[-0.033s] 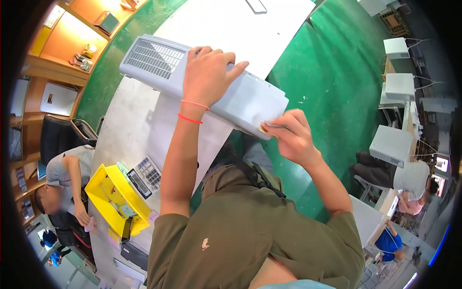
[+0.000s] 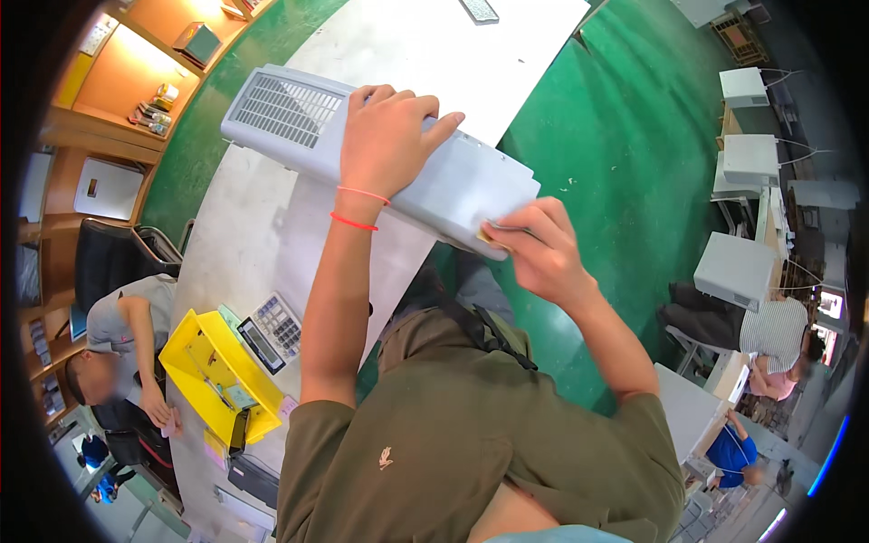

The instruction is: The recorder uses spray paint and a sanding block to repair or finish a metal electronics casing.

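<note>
A long light-grey casing [image 2: 462,185] with a slotted grille at its left end lies slanted over the white table [image 2: 240,217], its right end past the table edge. My left hand [image 2: 385,140] lies across its middle, fingers curled over the far edge and thumb spread along the top, holding it. At the right end, my right hand [image 2: 548,249] pinches a small flat grey-and-yellow piece [image 2: 486,233] against the casing's near corner. The fingers partly hide that piece, so its kind is unclear.
A yellow bin [image 2: 204,366] and a calculator [image 2: 272,330] stand on the table at near left. A person [image 2: 131,330] sits beyond them. A thin dark-framed part [image 2: 480,11] lies at the far end. White box-shaped units [image 2: 735,270] line the right side.
My right hand with the small flat piece has slid slightly left along the casing's end. My left hand keeps its hold; the whole view has shifted a little.
</note>
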### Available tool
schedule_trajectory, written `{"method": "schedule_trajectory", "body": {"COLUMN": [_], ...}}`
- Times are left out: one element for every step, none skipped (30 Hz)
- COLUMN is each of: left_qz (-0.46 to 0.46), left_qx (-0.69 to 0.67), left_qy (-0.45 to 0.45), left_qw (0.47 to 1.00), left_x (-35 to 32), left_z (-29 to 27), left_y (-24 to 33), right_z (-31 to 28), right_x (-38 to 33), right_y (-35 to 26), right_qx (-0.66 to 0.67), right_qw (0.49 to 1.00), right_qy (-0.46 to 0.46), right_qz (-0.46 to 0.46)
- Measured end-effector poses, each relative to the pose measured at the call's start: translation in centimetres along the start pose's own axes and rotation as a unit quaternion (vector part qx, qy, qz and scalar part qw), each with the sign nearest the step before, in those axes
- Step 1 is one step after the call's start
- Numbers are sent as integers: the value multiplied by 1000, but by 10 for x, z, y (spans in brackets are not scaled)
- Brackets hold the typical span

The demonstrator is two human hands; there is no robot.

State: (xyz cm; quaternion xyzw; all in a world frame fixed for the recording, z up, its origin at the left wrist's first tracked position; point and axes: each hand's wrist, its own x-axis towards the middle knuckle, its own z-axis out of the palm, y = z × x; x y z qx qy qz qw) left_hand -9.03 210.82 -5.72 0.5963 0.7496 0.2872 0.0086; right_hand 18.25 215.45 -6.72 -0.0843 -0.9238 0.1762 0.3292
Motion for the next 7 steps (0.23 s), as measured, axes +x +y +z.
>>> {"method": "schedule_trajectory", "body": {"left_qz": [-1,-6,-10,-15,-14,-15,-16], "left_qx": [5,5,8,11,13,12,12], "left_qy": [-6,-13,-18,-23,-23,-22,-22], "left_qw": [1000,1000,1000,1000,1000,1000,1000], "left_x": [0,-1,0,1,1,1,1], "left_z": [-1,0,-2,-3,-4,-3,-2], "left_y": [0,2,3,3,2,2,2], "right_z": [-1,-1,1,-3,-11,-16,-7], "right_x": [0,-1,1,-4,-15,-19,-18], "right_y": [1,1,2,3,5,6,5], "right_qx": [-1,-1,0,-7,-14,-23,-7], "right_qw": [1000,1000,1000,1000,999,999,1000], "right_qy": [-4,-8,-10,-18,-27,-38,-18], "right_qz": [-4,-7,-13,-12,-11,-10,4]}}
